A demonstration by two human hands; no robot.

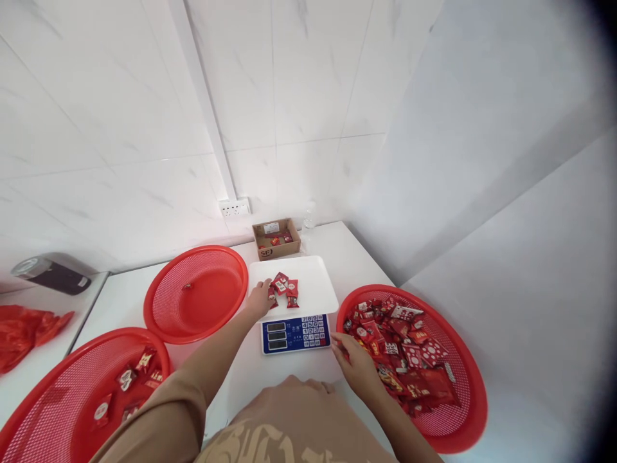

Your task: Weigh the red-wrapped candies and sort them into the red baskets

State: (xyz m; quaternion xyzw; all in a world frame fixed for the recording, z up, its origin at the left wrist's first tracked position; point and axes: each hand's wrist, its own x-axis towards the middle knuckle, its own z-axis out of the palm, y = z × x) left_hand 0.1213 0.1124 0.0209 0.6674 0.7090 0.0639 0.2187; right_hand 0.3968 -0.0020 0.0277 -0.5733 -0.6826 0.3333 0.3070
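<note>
My left hand [260,299] reaches over the left side of the white scale tray [313,283]. Its curled fingers are closed on a red-wrapped candy [272,298] beside several more red candy packets [292,290]. Below the tray shows the blue panel of the digital scale [295,334], its display figures too small to read. My right hand [355,365] is between the scale and the right red basket [463,424]. Its fingers are closed, with a bit of red wrapper visible between them. Part of that wrapper is hidden by the hand.
Mixed red packets [414,360] are heaped in the right basket. On the left stand a red basket with one small candy [187,286] and a nearer basket [43,373] with several. A cardboard box [277,247] and clear bottle [309,215] stand behind; a red bag [24,334] lies far left.
</note>
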